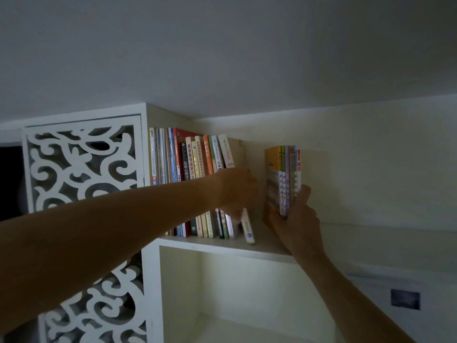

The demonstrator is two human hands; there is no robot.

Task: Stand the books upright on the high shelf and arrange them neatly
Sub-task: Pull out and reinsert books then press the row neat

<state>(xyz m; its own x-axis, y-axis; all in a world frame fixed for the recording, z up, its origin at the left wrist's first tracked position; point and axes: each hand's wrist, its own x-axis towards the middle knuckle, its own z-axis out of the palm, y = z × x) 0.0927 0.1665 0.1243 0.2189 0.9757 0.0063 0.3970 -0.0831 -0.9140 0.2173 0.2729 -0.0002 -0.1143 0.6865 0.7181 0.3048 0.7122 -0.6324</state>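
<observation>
A row of books (190, 157) stands on the high shelf (222, 246). The left hand (237, 191) pushes on the leaning white book (248, 229); its fingers are hidden. The right hand (294, 219) grips a small stack (284, 179) upright, well apart from the row.

Your right hand (293, 219) grips a small upright stack of colourful paperbacks (284, 179); your left hand (238, 191) holds a leaning white book (248, 227) on the white wooden shelf (222, 246).

A home room — white built-in shelving (222, 246) under the ceiling, carved fretwork panel (81, 167), family books (190, 157).
</observation>
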